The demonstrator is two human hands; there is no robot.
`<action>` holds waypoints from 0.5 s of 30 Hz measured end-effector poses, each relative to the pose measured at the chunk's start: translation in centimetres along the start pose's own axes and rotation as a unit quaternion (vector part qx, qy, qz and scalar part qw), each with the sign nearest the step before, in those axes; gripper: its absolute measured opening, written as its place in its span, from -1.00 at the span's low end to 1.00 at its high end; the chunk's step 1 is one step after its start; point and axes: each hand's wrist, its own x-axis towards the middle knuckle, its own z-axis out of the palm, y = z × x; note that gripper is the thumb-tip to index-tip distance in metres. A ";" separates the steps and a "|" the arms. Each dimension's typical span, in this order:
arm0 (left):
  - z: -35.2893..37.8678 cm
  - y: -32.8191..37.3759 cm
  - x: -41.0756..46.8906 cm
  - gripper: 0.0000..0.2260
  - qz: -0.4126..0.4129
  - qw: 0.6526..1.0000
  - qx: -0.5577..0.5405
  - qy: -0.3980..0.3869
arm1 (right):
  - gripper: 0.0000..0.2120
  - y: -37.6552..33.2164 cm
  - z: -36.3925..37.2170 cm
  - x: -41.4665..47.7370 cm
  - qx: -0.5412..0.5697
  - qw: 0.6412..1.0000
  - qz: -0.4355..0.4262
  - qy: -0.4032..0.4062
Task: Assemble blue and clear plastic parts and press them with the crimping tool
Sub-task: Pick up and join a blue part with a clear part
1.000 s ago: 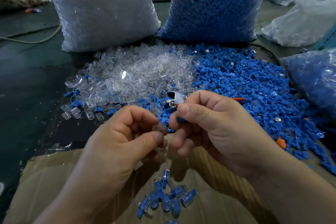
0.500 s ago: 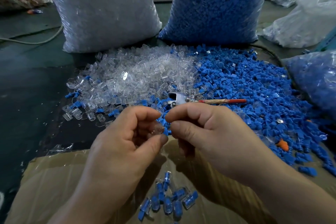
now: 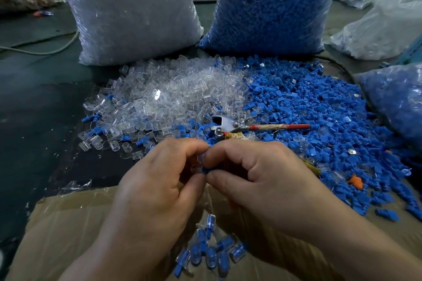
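My left hand pinches a small clear plastic part between thumb and forefinger. My right hand pinches a blue plastic part against it, fingertips of both hands meeting. Behind them a pile of clear parts lies left of a pile of blue parts. The crimping tool, metal-headed with a red handle, lies on the piles just past my hands. Several joined blue-and-clear pieces rest on the cardboard below my hands.
A big clear bag of clear parts and a big bag of blue parts stand at the back. More plastic bags lie at the right. A cord runs across the dark surface at the left. An orange piece lies among blue parts.
My hands have come together so the blue part meets the clear part; the view has shifted slightly, showing more of the crimping tool's red handle.
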 end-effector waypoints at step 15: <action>-0.2 0.5 0.1 -0.71 0.068 0.997 -0.023 0.011 | -0.89 0.0 0.1 0.1 0.103 0.988 0.111 0.013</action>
